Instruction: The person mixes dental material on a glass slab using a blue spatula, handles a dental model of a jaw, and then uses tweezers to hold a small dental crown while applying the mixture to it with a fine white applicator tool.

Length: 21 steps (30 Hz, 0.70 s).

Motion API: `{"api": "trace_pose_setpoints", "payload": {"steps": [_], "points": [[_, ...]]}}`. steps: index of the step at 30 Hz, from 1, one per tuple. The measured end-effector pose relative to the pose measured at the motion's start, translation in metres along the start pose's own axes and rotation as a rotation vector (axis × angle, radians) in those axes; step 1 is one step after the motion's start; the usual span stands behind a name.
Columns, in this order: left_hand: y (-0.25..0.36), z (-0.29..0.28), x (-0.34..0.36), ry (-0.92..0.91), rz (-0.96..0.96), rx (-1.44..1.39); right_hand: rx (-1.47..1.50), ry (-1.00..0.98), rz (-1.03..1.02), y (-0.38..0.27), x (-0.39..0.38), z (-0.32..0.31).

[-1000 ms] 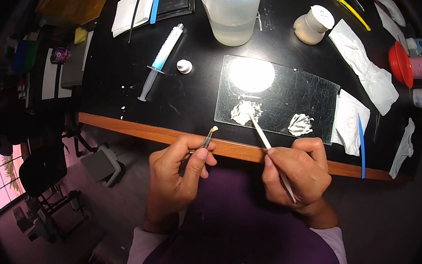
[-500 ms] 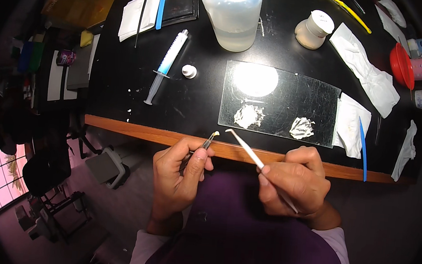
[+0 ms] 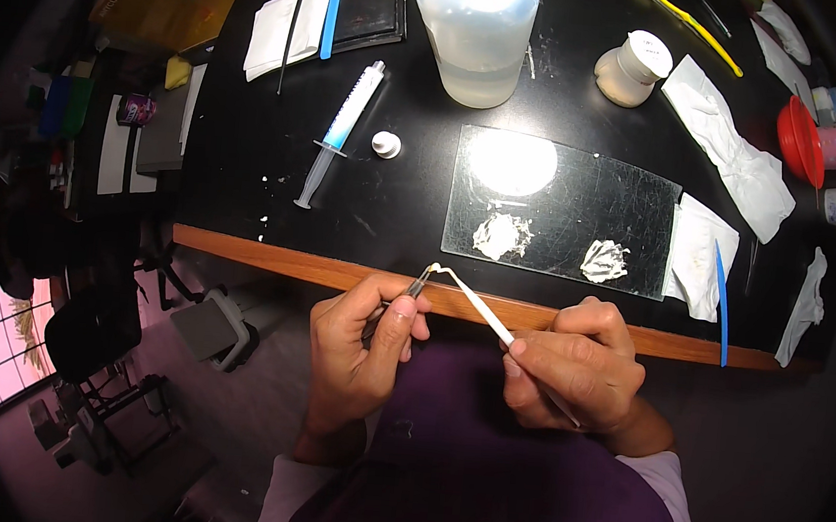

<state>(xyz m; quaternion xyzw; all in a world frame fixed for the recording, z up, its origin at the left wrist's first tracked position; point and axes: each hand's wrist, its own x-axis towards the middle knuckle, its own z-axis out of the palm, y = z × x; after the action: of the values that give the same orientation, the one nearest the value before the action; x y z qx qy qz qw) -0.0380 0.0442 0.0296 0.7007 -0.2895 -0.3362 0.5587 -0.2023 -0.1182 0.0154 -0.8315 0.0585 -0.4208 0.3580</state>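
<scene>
My left hand [image 3: 358, 350] pinches metal tweezers [image 3: 419, 286] just in front of the table edge. A small pale, cream-coloured piece [image 3: 432, 268] sits at the tips; its exact kind is too small to tell. In my right hand [image 3: 578, 367] is a slim white applicator stick [image 3: 479, 304] with a bent tip, held like a pen. That tip meets the small piece, or comes very near it. Beyond both hands lies a glass slab [image 3: 568, 190] bearing two smeared dabs of white paste, a left dab [image 3: 502, 237] and a right dab [image 3: 605, 261].
A syringe [image 3: 345, 125] and a small white cap [image 3: 385, 145] lie left of the slab. Behind stands a large translucent bottle [image 3: 475, 42], with a small lidded jar [image 3: 630, 71] to its right. Folded tissue [image 3: 702, 251] and a blue stick [image 3: 721, 297] rest at the right edge.
The applicator's bent tip has moved left to the small piece at the tweezers. My right hand has shifted slightly left; the tweezers keep their hold.
</scene>
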Motion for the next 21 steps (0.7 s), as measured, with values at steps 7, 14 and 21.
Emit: {"api": "trace_pose_setpoints", "payload": {"steps": [7,14,21], "points": [[0.0022,-0.0001,-0.0007,0.005,-0.017,-0.002,0.004,0.003,-0.011,0.0004,-0.0005,0.0000],[0.0008,-0.0001,-0.0008,0.004,-0.012,0.002,-0.004,-0.007,-0.015,0.0007,0.0008,-0.0012],[0.0010,0.0004,-0.0009,0.000,-0.013,0.001,-0.023,-0.006,-0.031,0.0003,-0.0004,0.0003]]}}
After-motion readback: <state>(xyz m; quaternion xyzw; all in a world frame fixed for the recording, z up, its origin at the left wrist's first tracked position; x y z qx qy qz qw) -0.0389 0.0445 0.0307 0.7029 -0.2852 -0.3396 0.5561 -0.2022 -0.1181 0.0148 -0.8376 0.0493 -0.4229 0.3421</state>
